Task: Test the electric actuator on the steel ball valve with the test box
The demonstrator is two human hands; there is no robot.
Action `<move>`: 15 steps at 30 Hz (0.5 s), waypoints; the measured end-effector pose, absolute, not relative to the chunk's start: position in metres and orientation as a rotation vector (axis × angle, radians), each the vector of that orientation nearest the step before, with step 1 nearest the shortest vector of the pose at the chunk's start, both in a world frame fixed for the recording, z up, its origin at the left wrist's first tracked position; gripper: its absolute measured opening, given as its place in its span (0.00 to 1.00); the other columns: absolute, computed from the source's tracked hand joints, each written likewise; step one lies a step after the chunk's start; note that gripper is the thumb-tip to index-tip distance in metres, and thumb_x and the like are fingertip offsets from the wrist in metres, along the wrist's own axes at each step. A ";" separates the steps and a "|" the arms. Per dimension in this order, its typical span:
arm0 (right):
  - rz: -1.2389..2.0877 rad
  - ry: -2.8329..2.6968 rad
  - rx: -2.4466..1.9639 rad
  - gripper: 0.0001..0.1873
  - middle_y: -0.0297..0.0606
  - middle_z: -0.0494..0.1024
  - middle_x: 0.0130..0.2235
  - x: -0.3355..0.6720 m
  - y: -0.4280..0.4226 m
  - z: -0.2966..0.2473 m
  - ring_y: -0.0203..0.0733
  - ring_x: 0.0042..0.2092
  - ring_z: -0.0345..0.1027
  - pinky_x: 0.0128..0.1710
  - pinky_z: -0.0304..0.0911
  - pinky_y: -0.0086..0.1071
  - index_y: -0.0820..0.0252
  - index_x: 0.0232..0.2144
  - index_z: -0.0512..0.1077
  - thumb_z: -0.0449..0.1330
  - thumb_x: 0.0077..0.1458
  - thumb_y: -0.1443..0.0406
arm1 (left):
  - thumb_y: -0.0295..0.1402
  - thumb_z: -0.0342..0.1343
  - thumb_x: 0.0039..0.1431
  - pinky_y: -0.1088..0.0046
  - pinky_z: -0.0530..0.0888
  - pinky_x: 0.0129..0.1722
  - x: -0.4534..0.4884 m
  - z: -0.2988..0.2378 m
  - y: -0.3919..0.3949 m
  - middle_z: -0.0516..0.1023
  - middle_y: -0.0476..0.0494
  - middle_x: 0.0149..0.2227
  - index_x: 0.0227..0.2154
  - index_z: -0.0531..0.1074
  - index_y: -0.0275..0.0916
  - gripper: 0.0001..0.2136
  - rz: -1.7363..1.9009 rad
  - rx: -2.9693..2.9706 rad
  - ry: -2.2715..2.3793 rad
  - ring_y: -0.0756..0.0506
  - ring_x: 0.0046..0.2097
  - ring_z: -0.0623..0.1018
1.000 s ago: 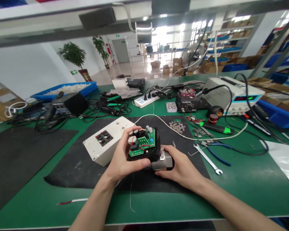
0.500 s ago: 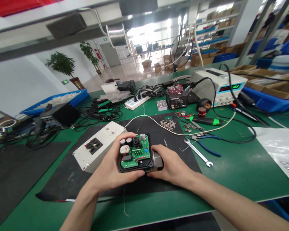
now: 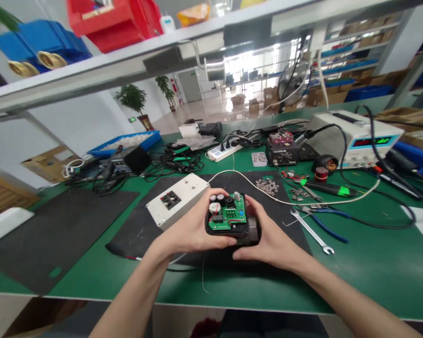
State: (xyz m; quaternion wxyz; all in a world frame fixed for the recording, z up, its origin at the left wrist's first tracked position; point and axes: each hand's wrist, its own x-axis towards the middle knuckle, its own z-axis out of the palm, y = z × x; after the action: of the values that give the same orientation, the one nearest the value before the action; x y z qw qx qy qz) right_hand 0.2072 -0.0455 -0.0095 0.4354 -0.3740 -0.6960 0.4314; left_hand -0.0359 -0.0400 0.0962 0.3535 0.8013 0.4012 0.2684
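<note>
Between both hands is a black housing with a green circuit board (image 3: 237,218) facing up, carrying capacitors, a round black part and a red wire. My left hand (image 3: 197,225) wraps round its left side, thumb along the front edge. On the right, my right hand (image 3: 268,234) grips the housing's darker metallic end, fingers behind and thumb in front. The underside of the housing is hidden. Just behind my left hand lies a pale metal box (image 3: 178,199) with a black terminal block on top. A black mat (image 3: 134,234) is spread beneath.
To the right lie a wrench (image 3: 312,232), blue-handled pliers (image 3: 329,227) and a power supply (image 3: 363,141). Small metal nuts (image 3: 268,186) are scattered behind the hands. A white cable (image 3: 246,177) crosses the mat. Overhead runs a shelf with a red bin (image 3: 116,23).
My view has swung left and up, showing more of the overhead shelf and left bench. Both hands still hold the housing, and my right hand's fingers have shifted further along its back edge.
</note>
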 end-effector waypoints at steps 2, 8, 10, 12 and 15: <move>1.175 -1.632 -0.858 0.73 0.55 0.61 0.77 0.203 -0.043 -0.003 0.64 0.78 0.58 0.78 0.53 0.61 0.51 0.79 0.48 0.84 0.43 0.48 | 0.37 0.79 0.53 0.59 0.81 0.58 -0.035 0.097 -0.042 0.77 0.40 0.58 0.65 0.62 0.44 0.41 0.691 2.049 1.010 0.37 0.57 0.81; 1.200 -1.537 -0.766 0.59 0.54 0.65 0.75 0.191 -0.035 -0.003 0.63 0.76 0.62 0.75 0.62 0.57 0.50 0.72 0.57 0.82 0.48 0.49 | 0.39 0.80 0.53 0.47 0.67 0.76 -0.041 0.084 -0.048 0.63 0.33 0.75 0.76 0.54 0.46 0.53 0.832 2.154 1.028 0.30 0.75 0.68; 1.173 -1.552 -0.775 0.58 0.51 0.64 0.76 0.192 -0.036 -0.006 0.63 0.76 0.61 0.75 0.64 0.55 0.48 0.73 0.57 0.82 0.50 0.50 | 0.40 0.80 0.54 0.47 0.64 0.79 -0.046 0.074 -0.059 0.59 0.33 0.78 0.78 0.50 0.47 0.56 0.900 2.196 1.085 0.31 0.77 0.64; 1.157 -1.569 -0.801 0.58 0.50 0.63 0.77 0.194 -0.038 -0.008 0.62 0.76 0.61 0.74 0.65 0.54 0.47 0.73 0.57 0.82 0.50 0.50 | 0.42 0.79 0.57 0.48 0.66 0.78 -0.053 0.061 -0.075 0.61 0.34 0.77 0.78 0.52 0.48 0.53 0.949 2.194 1.157 0.33 0.76 0.66; 1.167 -1.568 -0.843 0.58 0.51 0.65 0.76 0.195 -0.040 -0.005 0.62 0.76 0.63 0.72 0.68 0.53 0.47 0.73 0.57 0.82 0.50 0.49 | 0.40 0.77 0.61 0.52 0.71 0.74 -0.070 0.040 -0.103 0.70 0.36 0.71 0.73 0.61 0.47 0.42 0.997 2.195 1.294 0.36 0.72 0.72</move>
State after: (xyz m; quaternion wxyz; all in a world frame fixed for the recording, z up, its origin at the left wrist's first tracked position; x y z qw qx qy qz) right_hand 0.1953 -0.0405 -0.0049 0.4850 -0.3462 -0.6441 0.4796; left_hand -0.0697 -0.1027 0.0395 0.2013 0.7858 0.4633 0.3569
